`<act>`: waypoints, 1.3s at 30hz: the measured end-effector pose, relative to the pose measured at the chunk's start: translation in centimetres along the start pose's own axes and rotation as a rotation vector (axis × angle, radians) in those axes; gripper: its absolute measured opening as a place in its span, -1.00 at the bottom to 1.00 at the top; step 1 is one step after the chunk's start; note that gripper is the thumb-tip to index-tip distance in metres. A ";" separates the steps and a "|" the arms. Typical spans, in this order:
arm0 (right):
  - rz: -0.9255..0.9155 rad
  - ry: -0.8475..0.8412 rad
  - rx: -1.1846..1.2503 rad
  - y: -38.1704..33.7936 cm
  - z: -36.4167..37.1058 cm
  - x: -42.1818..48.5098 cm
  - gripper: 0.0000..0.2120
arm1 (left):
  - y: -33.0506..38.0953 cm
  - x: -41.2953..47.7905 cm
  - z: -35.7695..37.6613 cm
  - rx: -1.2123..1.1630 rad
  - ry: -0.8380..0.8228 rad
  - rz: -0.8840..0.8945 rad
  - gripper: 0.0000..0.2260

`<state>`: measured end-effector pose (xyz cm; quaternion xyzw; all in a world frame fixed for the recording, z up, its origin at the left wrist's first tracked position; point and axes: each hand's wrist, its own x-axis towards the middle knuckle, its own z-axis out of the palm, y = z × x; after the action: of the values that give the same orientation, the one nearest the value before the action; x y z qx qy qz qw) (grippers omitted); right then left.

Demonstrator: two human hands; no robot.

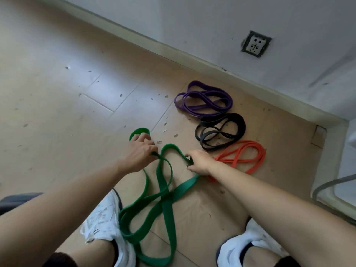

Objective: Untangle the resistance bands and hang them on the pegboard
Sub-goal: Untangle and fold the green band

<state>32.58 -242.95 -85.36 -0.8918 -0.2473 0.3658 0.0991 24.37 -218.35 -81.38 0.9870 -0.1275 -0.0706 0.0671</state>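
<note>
Head view: green band (163, 191) looped on the floor (57, 83) between the feet, left hand (137, 153) and right hand (198, 163) each pinching a strand, apparently to spread its crossings; purple band (202, 99), black band (221, 131) and orange band (242, 157) wait coiled near the wall (250, 20); no pegboard visible.

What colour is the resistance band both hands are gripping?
Green: the wide flat rubber band, clearest in the head view.
</note>
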 end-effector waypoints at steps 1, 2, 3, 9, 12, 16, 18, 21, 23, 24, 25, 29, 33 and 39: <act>-0.006 -0.037 0.015 -0.3 -0.7 -0.1 -0.44 | -0.2 0.0 -1.4 -0.022 0.004 -0.001 -0.87; -0.013 -0.056 0.055 -0.8 -1.7 -0.4 -0.43 | -0.3 0.0 -3.0 -0.053 -0.020 -0.014 -0.85; -0.015 -0.063 0.137 -1.3 -2.7 -0.7 -0.43 | -0.2 0.1 -4.7 -0.088 -0.039 -0.038 -0.82; -0.122 -0.153 0.729 -7.3 -10.4 -5.3 -0.55 | 0.6 -0.8 -14.2 -0.089 -0.016 -0.140 -0.80; -0.217 -0.153 0.713 -11.1 -13.5 -8.3 -0.55 | 1.5 -1.9 -19.7 -0.058 0.057 -0.155 -0.79; -0.306 0.047 0.652 -15.1 -17.7 -12.0 -0.65 | 2.7 -3.5 -26.6 -0.084 0.208 -0.184 -0.84; -0.348 0.143 0.644 -16.4 -20.3 -14.1 -0.68 | 3.0 -4.5 -29.6 -0.112 0.296 -0.174 -0.87; -0.427 0.231 0.644 -18.1 -24.3 -17.7 -0.73 | 3.4 -5.9 -33.1 -0.180 0.424 -0.155 -0.89; -0.480 0.283 0.660 -19.2 -26.8 -20.3 -0.73 | 3.7 -6.5 -35.2 -0.272 0.512 -0.139 -0.90; -0.507 0.310 0.670 -19.7 -27.9 -21.5 -0.72 | 3.8 -6.8 -36.2 -0.325 0.546 -0.128 -0.90; -0.534 0.335 0.679 -20.2 -28.9 -22.6 -0.72 | 4.1 -7.0 -37.2 -0.364 0.578 -0.113 -0.88; -0.646 0.421 0.748 -22.2 -31.8 -26.5 -0.72 | 4.9 -7.2 -40.4 -0.435 0.781 -0.029 -0.80; -0.748 0.514 0.848 -23.1 -34.0 -29.1 -0.78 | 5.7 -6.8 -42.1 -0.642 0.727 0.019 -0.84; -0.839 0.573 0.988 -22.8 -35.8 -29.8 -0.85 | 8.1 -4.4 -41.2 -1.182 0.444 0.051 -0.77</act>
<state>31.15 -238.54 -33.69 -0.6331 -0.3391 0.1173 0.6859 24.62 -220.20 -39.22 0.7712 -0.0734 0.0792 0.6274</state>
